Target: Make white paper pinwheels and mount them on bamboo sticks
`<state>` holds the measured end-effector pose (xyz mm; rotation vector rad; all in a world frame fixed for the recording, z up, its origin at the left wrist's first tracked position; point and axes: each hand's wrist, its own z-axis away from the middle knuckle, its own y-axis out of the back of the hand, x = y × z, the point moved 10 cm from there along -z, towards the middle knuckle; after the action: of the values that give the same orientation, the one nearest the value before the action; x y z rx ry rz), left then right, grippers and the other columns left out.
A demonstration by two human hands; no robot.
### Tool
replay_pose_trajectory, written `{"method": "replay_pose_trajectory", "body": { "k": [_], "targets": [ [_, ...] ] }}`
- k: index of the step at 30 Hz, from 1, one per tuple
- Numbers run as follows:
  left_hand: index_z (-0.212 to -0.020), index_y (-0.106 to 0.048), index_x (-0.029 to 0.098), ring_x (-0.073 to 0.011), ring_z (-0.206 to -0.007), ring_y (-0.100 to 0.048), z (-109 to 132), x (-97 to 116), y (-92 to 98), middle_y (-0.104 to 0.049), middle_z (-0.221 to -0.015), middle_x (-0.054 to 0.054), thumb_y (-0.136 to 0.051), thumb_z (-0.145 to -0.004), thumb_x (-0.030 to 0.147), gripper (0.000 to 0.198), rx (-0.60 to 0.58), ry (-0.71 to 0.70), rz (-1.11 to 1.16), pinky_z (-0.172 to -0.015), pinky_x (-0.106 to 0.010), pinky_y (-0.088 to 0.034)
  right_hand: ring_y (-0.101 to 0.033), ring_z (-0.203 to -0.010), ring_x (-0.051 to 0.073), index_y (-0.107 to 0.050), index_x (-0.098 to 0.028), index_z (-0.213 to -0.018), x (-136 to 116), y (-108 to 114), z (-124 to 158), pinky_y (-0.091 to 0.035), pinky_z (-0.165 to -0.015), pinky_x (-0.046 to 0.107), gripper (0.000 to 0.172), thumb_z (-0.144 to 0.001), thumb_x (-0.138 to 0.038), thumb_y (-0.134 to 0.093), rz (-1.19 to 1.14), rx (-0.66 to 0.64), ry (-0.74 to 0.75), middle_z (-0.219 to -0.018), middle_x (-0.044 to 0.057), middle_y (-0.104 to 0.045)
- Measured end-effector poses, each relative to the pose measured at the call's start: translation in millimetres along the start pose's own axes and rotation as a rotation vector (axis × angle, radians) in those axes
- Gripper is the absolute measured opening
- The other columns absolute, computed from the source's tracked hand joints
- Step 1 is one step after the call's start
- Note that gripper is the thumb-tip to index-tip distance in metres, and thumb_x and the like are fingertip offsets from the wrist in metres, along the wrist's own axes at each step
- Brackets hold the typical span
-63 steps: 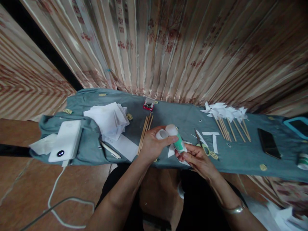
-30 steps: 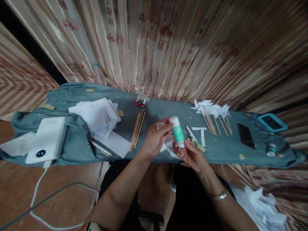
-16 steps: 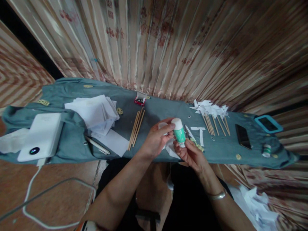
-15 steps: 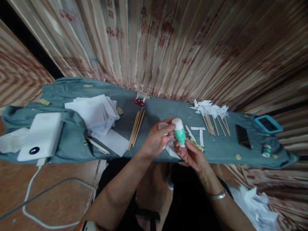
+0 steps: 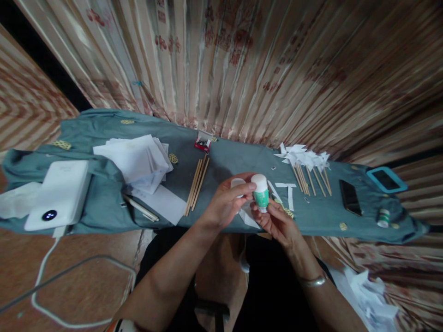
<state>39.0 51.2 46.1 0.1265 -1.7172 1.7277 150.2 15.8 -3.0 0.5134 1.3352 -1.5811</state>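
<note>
My right hand [image 5: 277,221] grips the lower end of a glue stick [image 5: 261,199], a white tube with a green label, held nearly upright with its white end up. In my left hand [image 5: 224,203] is a rounded white piece that looks like a cap [image 5: 237,183], between curled fingers and thumb. The left thumb tip reaches the upper part of the glue stick. Under both hands, a white piece of paper [image 5: 248,217] lies partly hidden on the cloth. White paper strips [image 5: 290,196] rest just right of the glue stick.
Wooden sticks [image 5: 196,184] and a small red box [image 5: 202,141] lie ahead-left, beside stacked paper [image 5: 134,159]. A white power bank [image 5: 60,193] sits far left. Right are paper pinwheels [image 5: 302,156] on sticks, a phone [image 5: 350,197], a blue-framed device [image 5: 386,179] and a small tube [image 5: 383,217].
The glue stick has shifted slightly right and down and stands a bit more upright. The white piece in my left hand shows more fully. Both hands keep their holds.
</note>
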Motion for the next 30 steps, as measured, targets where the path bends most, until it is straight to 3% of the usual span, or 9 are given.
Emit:
{"method": "replay_pose_trajectory", "body": {
  "k": [9, 17, 24, 27, 30],
  "targets": [
    [-0.087, -0.078, 0.016, -0.0081, -0.067, -0.057, 2.7, 4.8, -2.6, -0.069, -0.076, 0.000, -0.087, -0.059, 0.023, 0.031, -0.031, -0.040, 0.001, -0.068, -0.022, -0.045, -0.064, -0.069, 0.011, -0.077, -0.020, -0.097, -4.5, 5.3, -3.2, -0.056, -0.062, 0.019, 0.033, -0.069, -0.033, -0.088, -0.014, 0.012, 0.031, -0.082, 0.004, -0.074],
    [-0.086, -0.073, 0.014, -0.0057, -0.061, -0.059, 0.0, 4.3, 23.7, -0.067, -0.068, 0.004, -0.089, -0.054, 0.016, 0.036, 0.164, -0.054, 0.057, -0.065, -0.019, -0.049, -0.063, -0.066, 0.009, -0.071, -0.022, -0.088, -13.5, 16.0, -8.6, -0.056, -0.062, 0.018, 0.037, -0.063, -0.040, -0.092, -0.101, 0.051, 0.085, -0.074, -0.001, -0.071],
    [-0.088, -0.069, 0.014, -0.0078, -0.063, -0.066, 2.4, -12.6, 25.6, -0.070, -0.069, 0.002, -0.087, -0.059, 0.011, 0.034, 0.201, 0.020, 0.099, -0.069, -0.019, -0.054, -0.069, -0.070, 0.011, -0.071, -0.023, -0.080, -21.6, -10.3, -24.6, -0.060, -0.069, 0.021, 0.031, -0.060, -0.029, -0.093, -0.130, 0.126, 0.173, -0.085, -0.001, -0.077],
    [-0.093, -0.071, 0.015, -0.0101, -0.068, -0.068, 0.9, -4.1, 36.0, -0.073, -0.078, 0.000, -0.088, -0.060, 0.016, 0.037, 0.221, -0.046, -0.059, -0.073, -0.024, -0.055, -0.071, -0.072, 0.009, -0.070, -0.022, -0.084, -29.3, -16.1, -31.4, -0.059, -0.068, 0.017, 0.030, -0.066, -0.035, -0.090, -0.106, 0.119, 0.222, -0.081, -0.002, -0.076],
    [-0.098, -0.073, 0.017, -0.0136, -0.074, -0.067, -0.5, 28.5, 57.1, -0.075, -0.093, -0.003, -0.086, -0.063, 0.021, 0.038, 0.309, -0.244, -0.528, -0.076, -0.030, -0.055, -0.069, -0.064, 0.008, -0.066, -0.021, -0.079, -39.4, 0.8, -34.2, -0.058, -0.061, 0.016, 0.030, -0.071, -0.041, -0.087, -0.089, 0.197, 0.260, -0.071, -0.003, -0.074]
  ]
}}
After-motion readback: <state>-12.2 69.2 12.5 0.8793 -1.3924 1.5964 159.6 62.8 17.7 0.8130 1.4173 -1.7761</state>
